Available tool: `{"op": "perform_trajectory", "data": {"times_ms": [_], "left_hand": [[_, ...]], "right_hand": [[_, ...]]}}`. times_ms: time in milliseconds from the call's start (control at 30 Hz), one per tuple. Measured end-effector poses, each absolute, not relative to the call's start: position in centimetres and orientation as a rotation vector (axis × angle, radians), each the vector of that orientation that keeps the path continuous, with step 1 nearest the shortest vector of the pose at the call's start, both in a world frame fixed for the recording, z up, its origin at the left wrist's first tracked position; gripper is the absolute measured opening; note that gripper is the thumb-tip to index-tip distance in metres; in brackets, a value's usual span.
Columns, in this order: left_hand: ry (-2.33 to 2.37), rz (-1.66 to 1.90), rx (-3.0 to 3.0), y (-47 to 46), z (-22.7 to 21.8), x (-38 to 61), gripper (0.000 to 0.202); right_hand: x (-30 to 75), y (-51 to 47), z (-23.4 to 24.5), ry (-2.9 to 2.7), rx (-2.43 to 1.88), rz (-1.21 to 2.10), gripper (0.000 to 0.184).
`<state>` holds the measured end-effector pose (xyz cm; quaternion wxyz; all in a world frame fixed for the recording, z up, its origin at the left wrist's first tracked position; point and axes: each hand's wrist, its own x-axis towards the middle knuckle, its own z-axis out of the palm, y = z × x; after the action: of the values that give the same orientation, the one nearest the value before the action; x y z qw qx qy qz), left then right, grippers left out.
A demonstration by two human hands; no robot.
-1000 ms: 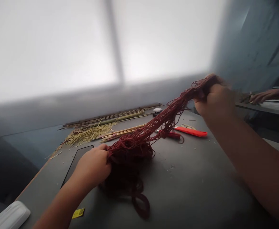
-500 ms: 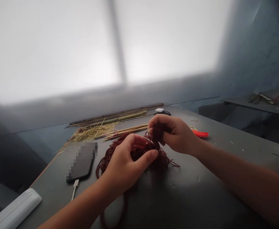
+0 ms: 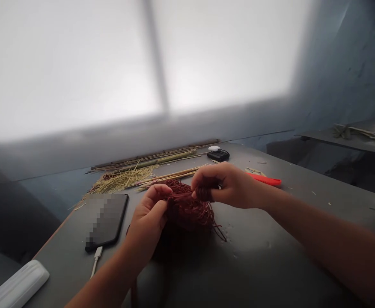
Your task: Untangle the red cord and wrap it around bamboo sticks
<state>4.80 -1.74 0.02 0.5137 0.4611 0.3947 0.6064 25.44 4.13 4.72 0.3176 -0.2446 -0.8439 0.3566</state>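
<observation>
A tangled heap of dark red cord [image 3: 190,209] lies on the grey table between my hands, with loose ends trailing toward the right. My left hand [image 3: 150,218] pinches strands at the heap's left side between thumb and fingers. Over the heap's upper right, my right hand [image 3: 224,186] is closed around a small wound bundle of the same cord [image 3: 203,193]. Part of the heap is in shadow, and its left edge is hidden behind my left hand.
A phone [image 3: 110,222] with a white cable [image 3: 96,259] lies left; a white object [image 3: 20,284] is nearer. Behind are straw pieces [image 3: 126,179], thin sticks [image 3: 174,174], a thick stalk [image 3: 168,157] and a black device [image 3: 218,155]. A red-handled tool [image 3: 266,179] lies right.
My left hand has moved left and closed from a spread grasp into a pinch. My right hand has lowered slightly with the wound cord. The co-worker's hand at far right is gone from view.
</observation>
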Motion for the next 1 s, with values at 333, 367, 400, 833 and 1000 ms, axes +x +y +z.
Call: {"op": "perform_trajectory", "data": {"times_ms": [333,367,400,833,1000], "left_hand": [[0.971,1.379,1.418,-2.4,-0.7,3.7,0.009],[0.992,1.394,1.431,-2.5,-0.7,3.7,0.011],[1.016,1.413,1.445,-2.5,-0.7,3.6,0.012],[1.135,1.34,1.465,-2.3,-0.7,3.1,0.008],[1.178,1.358,1.921,-2.2,-0.6,3.4,0.007]], "right_hand": [[24.6,3.5,4.6,-2.289,-0.595,1.16,0.012],[24.7,3.5,4.8,-2.317,-0.585,1.158,0.013],[24.9,3.6,4.9,-2.347,-0.582,1.153,0.015],[25.9,3.8,6.2,-2.465,-0.79,0.948,0.011],[26.3,4.1,6.3,-2.55,-0.887,0.882,0.015]]}}
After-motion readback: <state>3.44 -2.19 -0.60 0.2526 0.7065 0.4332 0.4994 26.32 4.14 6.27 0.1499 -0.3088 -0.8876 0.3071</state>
